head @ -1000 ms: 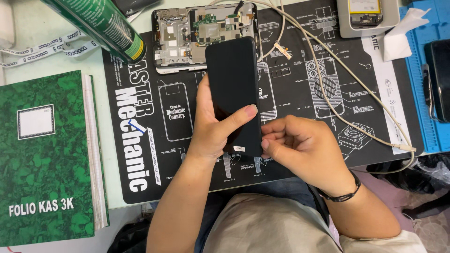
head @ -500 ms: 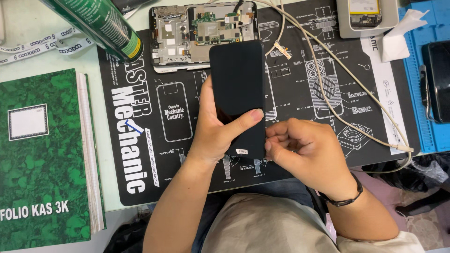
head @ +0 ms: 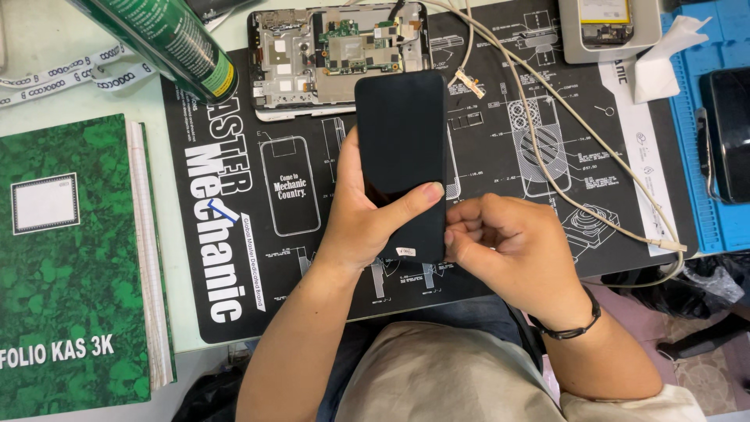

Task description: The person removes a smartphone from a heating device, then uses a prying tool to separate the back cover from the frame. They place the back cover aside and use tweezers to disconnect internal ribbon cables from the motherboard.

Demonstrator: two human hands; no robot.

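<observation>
While the left hand (head: 363,223) cradles the black phone screen panel (head: 402,160) upright over the mat, thumb laid across the glass near its lower half, fingers wrapped behind, grip is clamped on that panel, no doubt. Panel's dark, glossy, w/ a small white sticker near the bottom edge. Right hand (head: 512,254) sits just beside it, fingertips bunched together and touching the panel's lower right edge; looks like a pinch on that edge, but can't tell if anything small is caught betw. the fingers. Black bracelet (head: 574,328) on the right wrist.

Under both hands: black repair mat (head: 266,258) w/ white diagrams. Right behind the panel's top edge lies the opened phone frame (head: 312,59), circuit boards exposed, partly covered by the panel. Green spray can (head: 168,43) stands tilted at the mat's top left corner. Green ledger book (head: 70,258) lies left of the mat, well apart from the hands. Beige cable (head: 547,148) loops across the mat's right side. Blue mat (head: 703,156) far right, w/ another dark phone (head: 730,133) on it. White tissue (head: 660,66) near top right.
</observation>
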